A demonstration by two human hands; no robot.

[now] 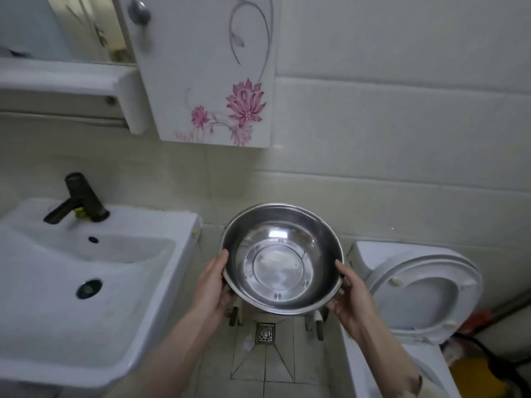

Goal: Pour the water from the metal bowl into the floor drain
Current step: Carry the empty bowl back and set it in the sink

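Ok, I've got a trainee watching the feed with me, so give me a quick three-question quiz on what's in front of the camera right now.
1. True or false: both hands hold the metal bowl by its rim.
2. Which fixture is on the person's left: A) washbasin B) toilet C) bathtub?
3. Where does the floor drain sit in the picture, relative to the bowl?

Key
1. True: left hand and right hand grip opposite sides.
2. A.
3. Just below the bowl's near edge, on the tiled floor.
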